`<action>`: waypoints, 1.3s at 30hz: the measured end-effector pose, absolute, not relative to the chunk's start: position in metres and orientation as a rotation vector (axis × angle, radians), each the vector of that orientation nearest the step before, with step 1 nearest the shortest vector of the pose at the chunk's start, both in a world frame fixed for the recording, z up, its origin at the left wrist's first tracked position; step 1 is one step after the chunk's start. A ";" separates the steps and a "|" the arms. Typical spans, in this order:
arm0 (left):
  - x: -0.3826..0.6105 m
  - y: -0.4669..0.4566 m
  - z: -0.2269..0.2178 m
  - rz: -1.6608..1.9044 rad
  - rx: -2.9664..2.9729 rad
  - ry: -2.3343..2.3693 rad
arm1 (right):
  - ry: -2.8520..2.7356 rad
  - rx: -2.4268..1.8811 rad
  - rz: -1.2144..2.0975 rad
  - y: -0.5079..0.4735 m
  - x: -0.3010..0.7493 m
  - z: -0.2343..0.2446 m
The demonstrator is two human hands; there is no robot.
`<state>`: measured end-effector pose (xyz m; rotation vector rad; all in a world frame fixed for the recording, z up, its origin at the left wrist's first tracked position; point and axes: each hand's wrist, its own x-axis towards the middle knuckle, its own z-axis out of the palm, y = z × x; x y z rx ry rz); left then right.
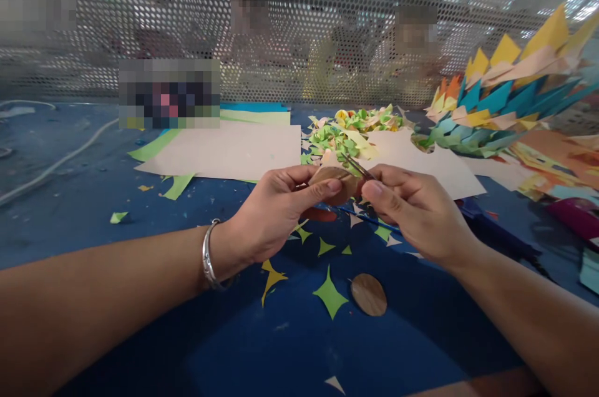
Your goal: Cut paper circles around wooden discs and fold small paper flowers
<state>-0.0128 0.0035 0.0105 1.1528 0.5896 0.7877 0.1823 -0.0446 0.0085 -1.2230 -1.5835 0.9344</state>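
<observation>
My left hand [276,213] pinches a round brown disc [333,183] between thumb and fingers, above the blue table [140,228]. My right hand [416,210] is closed around a thin metal tool [358,167], perhaps tweezers, whose tip touches the disc's upper edge. A silver bangle [209,256] sits on my left wrist. A second brown disc [369,294] lies flat on the table below my hands, beside green and yellow paper scraps [330,294].
Cream and green paper sheets [224,150] lie behind my hands. A heap of small folded green and yellow paper pieces [349,132] sits mid-table. A large spiky folded-paper piece [505,103] stands at the right. A perforated metal screen [299,29] runs behind, with people beyond it.
</observation>
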 end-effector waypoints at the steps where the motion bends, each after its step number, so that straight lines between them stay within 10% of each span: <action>1: -0.013 0.005 0.010 0.784 1.165 0.594 | -1.592 -1.221 0.930 -0.044 0.185 0.008; 39: -0.016 0.012 0.003 0.731 1.297 0.480 | -1.849 -1.333 0.696 -0.048 0.188 0.018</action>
